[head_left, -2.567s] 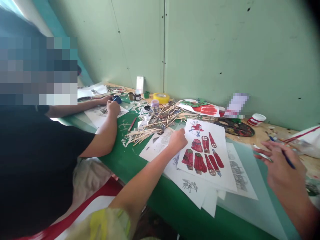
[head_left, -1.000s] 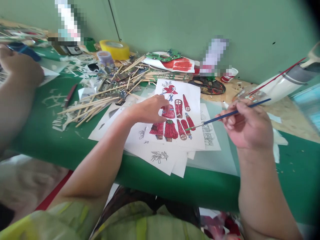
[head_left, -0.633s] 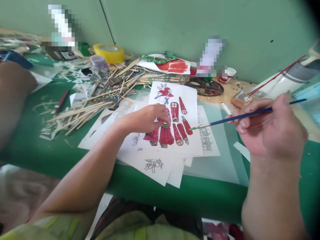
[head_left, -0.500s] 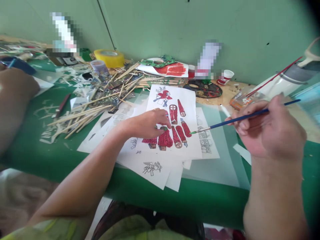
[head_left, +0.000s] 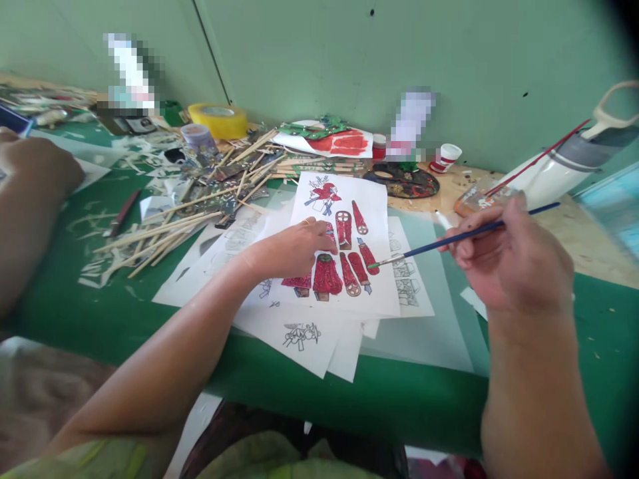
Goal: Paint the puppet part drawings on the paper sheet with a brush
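Note:
A white sheet (head_left: 372,199) with red painted figure parts lies on top of other drawing sheets (head_left: 304,359). My left hand (head_left: 302,247) rests on its left part with the fingers bent together; whether anything is between them is hidden. Over the right side, my right hand (head_left: 504,259) grips a blue paintbrush (head_left: 449,237) near its middle. The brush's green tip is over or against the red shape at the sheet's right; contact cannot be made out. Part of a white pen (head_left: 442,219) shows by my right fingers.
Thin wooden sticks (head_left: 164,233) and scraps lie left of the sheets. Yellow tape (head_left: 218,121), a dark paint palette (head_left: 404,181), a small paint cup (head_left: 446,158) and a grey-white container (head_left: 564,159) stand behind. Another person's hand (head_left: 40,163) is at far left.
My right hand and the brush have shifted left, with the tip now slightly further left over the sheet. My left fingers have drawn in, uncovering a green patch on a red shape.

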Available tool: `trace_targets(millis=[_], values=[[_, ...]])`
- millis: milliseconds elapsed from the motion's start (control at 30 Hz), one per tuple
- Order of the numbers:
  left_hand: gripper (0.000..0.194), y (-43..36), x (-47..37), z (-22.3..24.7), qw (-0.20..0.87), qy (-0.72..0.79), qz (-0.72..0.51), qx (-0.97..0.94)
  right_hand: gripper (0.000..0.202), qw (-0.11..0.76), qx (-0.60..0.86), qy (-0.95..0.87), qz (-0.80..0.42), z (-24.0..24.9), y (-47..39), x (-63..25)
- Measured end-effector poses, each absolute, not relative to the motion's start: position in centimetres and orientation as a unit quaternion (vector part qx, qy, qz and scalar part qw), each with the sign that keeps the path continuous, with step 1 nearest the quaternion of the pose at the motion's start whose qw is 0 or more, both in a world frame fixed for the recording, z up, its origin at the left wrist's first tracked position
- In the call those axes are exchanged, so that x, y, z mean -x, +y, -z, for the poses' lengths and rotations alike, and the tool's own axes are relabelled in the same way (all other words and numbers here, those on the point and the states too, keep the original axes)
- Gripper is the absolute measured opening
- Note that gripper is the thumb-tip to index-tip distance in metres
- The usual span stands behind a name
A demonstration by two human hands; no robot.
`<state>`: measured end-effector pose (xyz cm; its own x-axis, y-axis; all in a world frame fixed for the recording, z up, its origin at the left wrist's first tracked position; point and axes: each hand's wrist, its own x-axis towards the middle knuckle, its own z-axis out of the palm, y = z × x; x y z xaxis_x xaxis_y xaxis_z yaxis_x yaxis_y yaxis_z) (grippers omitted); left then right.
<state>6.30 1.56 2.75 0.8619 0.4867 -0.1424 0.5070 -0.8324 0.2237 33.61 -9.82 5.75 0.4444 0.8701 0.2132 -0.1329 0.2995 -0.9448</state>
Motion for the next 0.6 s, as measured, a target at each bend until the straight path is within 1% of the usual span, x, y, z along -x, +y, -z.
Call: trace_targets(millis=[267,367,500,600], values=[[0.064,1.2,-6.4,-2.8,0.1,0.26,0.037,-0.96,0.043,0.684,0.495,-0.398,-0.358,-4.6,-9.2,-33.7],[0.063,1.1,-6.5,-2.7,0.1,0.261,0.033,-0.959,0.042,0.652,0.522,-0.416,-0.359,-5.1,-9.1,-33.3],[0.059,1.0,-6.7,-2.7,0.073,0.254,0.033,-0.964,0.031,0.595,0.528,-0.493,-0.353,-6.7,-9.3,-32.2],[0.053,0.9,-6.9,-2.7,0.064,0.251,0.03,-0.965,0.025,0.578,0.526,-0.513,-0.354,-6.6,-9.5,-31.7]])
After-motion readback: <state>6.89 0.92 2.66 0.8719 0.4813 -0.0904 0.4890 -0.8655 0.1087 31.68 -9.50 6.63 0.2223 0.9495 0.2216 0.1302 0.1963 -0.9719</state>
